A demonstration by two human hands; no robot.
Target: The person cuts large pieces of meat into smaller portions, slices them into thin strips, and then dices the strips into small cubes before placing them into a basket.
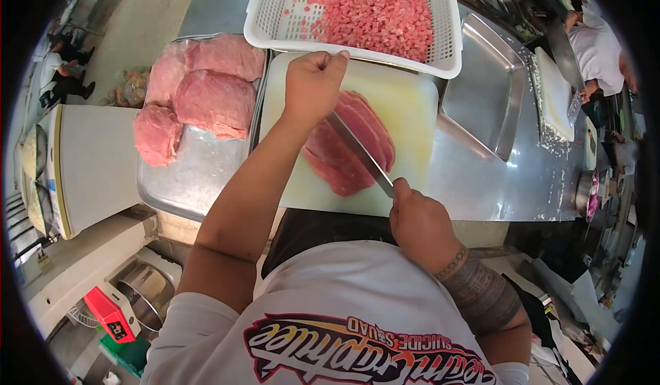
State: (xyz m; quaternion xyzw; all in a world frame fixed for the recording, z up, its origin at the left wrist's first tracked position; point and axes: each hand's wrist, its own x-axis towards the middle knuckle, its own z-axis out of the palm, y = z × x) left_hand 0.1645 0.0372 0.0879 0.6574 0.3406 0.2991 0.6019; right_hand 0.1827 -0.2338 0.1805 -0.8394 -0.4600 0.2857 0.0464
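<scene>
A slab of raw red meat [340,161] lies on the white cutting board [416,130], with thinner slices along its right side. My right hand [423,223] is closed round the handle of a knife [361,152], whose blade lies diagonally across the meat. At the far end of the meat is my left hand [313,86], its fingers curled in and the thumb toward the basket. Anything inside those fingers is hidden, and the knife's tip passes out of sight near that hand.
Beyond the board stands a white perforated basket [282,36] of diced meat. Large meat pieces [213,103] fill part of a metal tray [199,175] at left. A steel pan [485,100] sits at right, before another board [552,93] where a person [597,51] holds a blade.
</scene>
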